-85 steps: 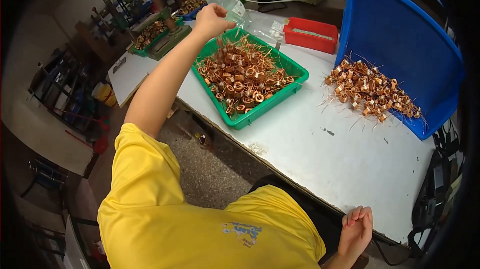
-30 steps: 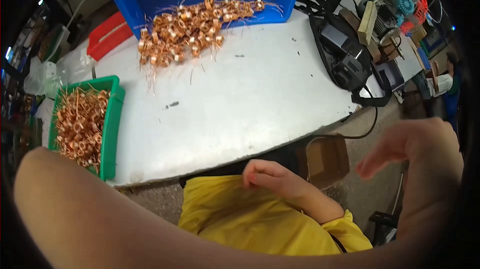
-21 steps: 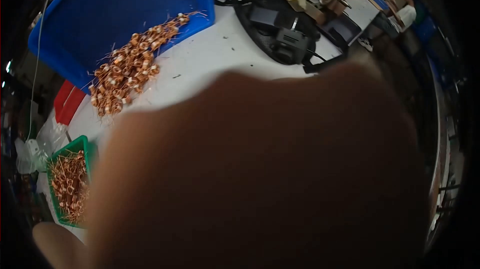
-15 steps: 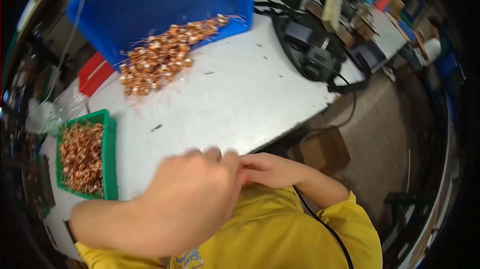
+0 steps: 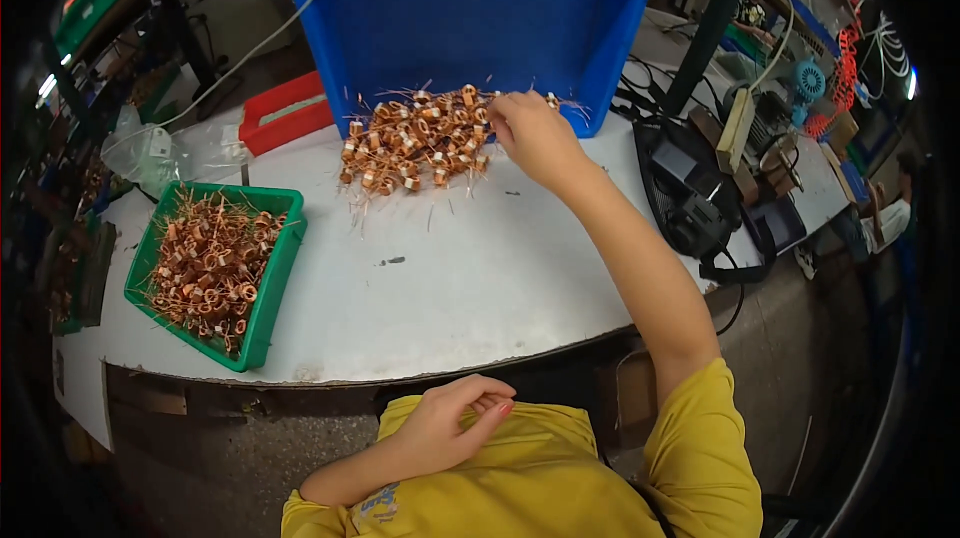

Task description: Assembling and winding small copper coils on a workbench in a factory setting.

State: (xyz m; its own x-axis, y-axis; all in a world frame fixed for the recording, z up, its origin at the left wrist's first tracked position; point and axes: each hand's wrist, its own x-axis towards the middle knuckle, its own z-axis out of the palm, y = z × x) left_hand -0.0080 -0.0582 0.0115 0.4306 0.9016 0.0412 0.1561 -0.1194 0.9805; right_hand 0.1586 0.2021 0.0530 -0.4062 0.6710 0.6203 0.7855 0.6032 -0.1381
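A heap of small copper wire coils [image 5: 420,143] with loose wire ends spills from a tipped blue bin [image 5: 480,23] onto the white table. My right hand [image 5: 535,136] is stretched out to the heap's right edge. Its fingers are bent together with the tips against the coils, and whatever they pinch is hidden. Close to my body, over the yellow shirt, my left hand [image 5: 448,423] is held with fingers curled and the thumb drawn in. I cannot make out what is between them. To the left stands a green tray [image 5: 283,273] full of more copper coils [image 5: 210,263].
Behind the green tray lie a red tray [image 5: 287,113] and clear plastic bags [image 5: 150,153]. On the right rests a black strapped device [image 5: 690,183] with a cable. A white cord [image 5: 265,48] crosses the upper left. The table's front edge [image 5: 400,378] lies ahead of my shirt.
My hands were together in front of my body and have parted. The right one has reached forward to the coil heap, while the left stays low. The whole view has shifted.
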